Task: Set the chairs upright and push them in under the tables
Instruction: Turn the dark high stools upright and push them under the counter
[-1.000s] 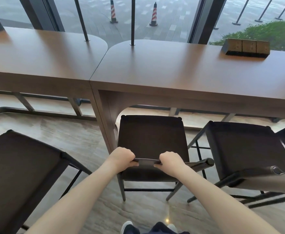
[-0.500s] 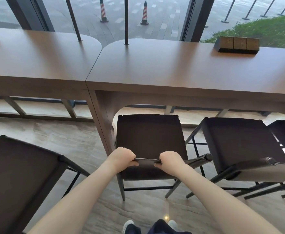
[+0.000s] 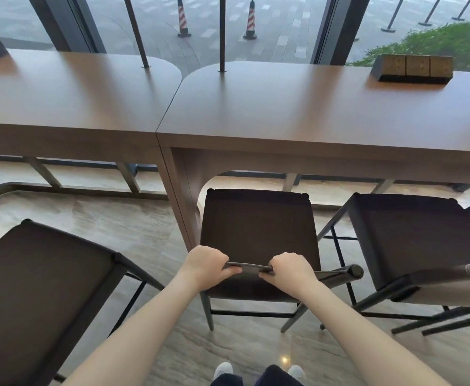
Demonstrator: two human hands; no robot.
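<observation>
A dark brown chair (image 3: 258, 229) stands upright in front of me, its seat's far edge just under the front of the right wooden table (image 3: 297, 107). My left hand (image 3: 206, 267) and my right hand (image 3: 292, 270) both grip the top of its low backrest, side by side. A second chair (image 3: 411, 238) stands upright to the right, its front edge at that table's edge. A third chair (image 3: 41, 291) stands at the lower left, out on the floor in front of the left table (image 3: 69, 98).
A table leg (image 3: 181, 201) stands just left of the held chair. A wooden block (image 3: 414, 69) lies at the right table's back, another at the far left. Glass windows with dark posts rise behind the tables. My shoes show at the bottom edge.
The held chair has slid slightly forward toward the table, and my view has shifted a little. Both hands keep the same grip on the backrest.
</observation>
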